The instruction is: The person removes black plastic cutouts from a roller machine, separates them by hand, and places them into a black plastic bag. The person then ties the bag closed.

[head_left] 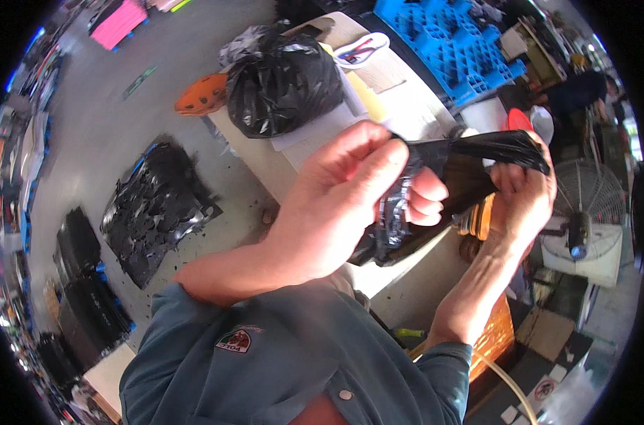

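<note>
My left hand (332, 195) pinches the edge of a black plastic bag (467, 173), with a crumpled strip of it hanging below the fingers. On the other side my right hand (524, 195) is closed round the bag's rim. Between both hands the bag is stretched over the near part of the worktable (261, 159), its lower part sagging and partly hidden by my left hand. Farther along the table sits a filled, bulging black plastic bag (283, 85) on papers. Neither hand touches it. Beside it lies an orange object with dark spots (200, 95).
A blue plastic pallet (446, 53) stands beyond the table. To the right are a fan (588, 191), tan rolls (481, 216) and a pale hose (510, 382). Black plastic scraps (155, 212) and dark wrapped bundles (91, 301) are on the floor at left. Another person (580, 92) is far right.
</note>
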Demonstrator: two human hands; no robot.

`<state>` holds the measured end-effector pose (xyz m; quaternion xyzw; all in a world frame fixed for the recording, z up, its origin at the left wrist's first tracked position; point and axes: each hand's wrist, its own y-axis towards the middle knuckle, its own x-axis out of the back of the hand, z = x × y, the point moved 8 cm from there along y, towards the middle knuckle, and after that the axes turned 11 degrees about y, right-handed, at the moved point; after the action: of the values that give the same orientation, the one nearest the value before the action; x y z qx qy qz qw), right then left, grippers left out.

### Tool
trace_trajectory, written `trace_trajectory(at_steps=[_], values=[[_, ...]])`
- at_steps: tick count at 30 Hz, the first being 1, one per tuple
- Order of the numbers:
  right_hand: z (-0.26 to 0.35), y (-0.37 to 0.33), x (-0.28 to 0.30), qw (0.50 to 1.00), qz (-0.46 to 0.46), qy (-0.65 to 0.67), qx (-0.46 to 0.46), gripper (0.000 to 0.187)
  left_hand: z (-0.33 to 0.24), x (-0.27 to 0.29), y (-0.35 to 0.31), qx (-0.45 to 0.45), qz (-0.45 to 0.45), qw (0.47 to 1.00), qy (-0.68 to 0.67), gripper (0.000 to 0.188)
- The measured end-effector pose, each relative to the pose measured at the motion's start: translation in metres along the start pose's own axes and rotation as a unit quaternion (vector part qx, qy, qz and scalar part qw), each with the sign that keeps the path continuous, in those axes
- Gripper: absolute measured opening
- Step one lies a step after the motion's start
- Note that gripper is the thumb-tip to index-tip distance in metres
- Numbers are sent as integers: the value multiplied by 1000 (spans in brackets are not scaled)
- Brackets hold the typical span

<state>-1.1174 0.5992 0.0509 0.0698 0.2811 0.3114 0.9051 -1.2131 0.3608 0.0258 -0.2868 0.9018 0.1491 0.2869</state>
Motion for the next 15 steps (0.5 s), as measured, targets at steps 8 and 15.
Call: trace_trajectory(at_steps=[8, 15], values=[[40, -25, -71, 998, 29, -9, 61, 37, -9, -28, 2, -37, 35, 993, 104, 11], [-78, -83, -60, 966, 195, -87, -146, 77, 25, 48, 44, -128, -65, 940, 309, 13]])
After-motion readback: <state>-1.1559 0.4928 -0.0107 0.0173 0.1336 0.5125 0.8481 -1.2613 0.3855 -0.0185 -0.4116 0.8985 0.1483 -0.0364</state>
